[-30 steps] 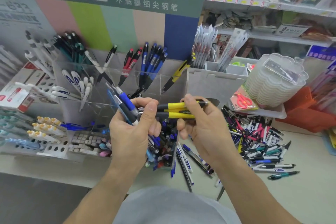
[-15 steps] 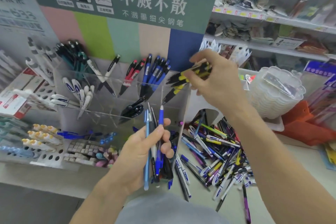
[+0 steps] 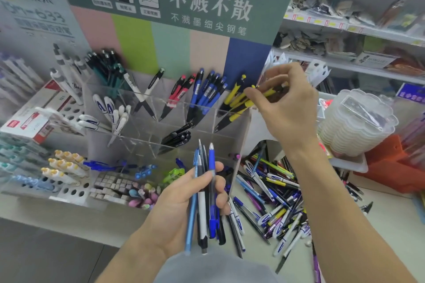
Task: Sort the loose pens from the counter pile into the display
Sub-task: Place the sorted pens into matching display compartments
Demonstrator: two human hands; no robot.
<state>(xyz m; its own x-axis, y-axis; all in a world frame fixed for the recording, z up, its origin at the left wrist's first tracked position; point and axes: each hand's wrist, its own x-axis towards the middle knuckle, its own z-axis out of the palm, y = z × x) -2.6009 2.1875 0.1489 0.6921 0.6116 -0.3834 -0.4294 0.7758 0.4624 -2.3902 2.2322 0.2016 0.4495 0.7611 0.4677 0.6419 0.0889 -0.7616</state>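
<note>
My right hand (image 3: 288, 105) pinches the top ends of yellow-and-black pens (image 3: 239, 104) that lean tips-down in the rightmost compartment of the clear acrylic display (image 3: 147, 140). My left hand (image 3: 184, 202) grips a bundle of several blue, black and white pens (image 3: 203, 200), held upright in front of the display. The loose pen pile (image 3: 271, 195) lies on the counter to the right of my left hand. Other compartments hold blue pens (image 3: 207, 94), red pens (image 3: 180, 92) and black pens (image 3: 177, 138).
A stack of clear scalloped plastic containers (image 3: 354, 131) stands at the right on a white tray, with an orange box (image 3: 393, 163) beside it. A second pen rack with erasers (image 3: 110, 186) sits at the left. Stocked shelves (image 3: 345, 30) run behind.
My right hand has lowered the yellow pens further into the rightmost compartment. My left hand with its bundle has stayed almost in place.
</note>
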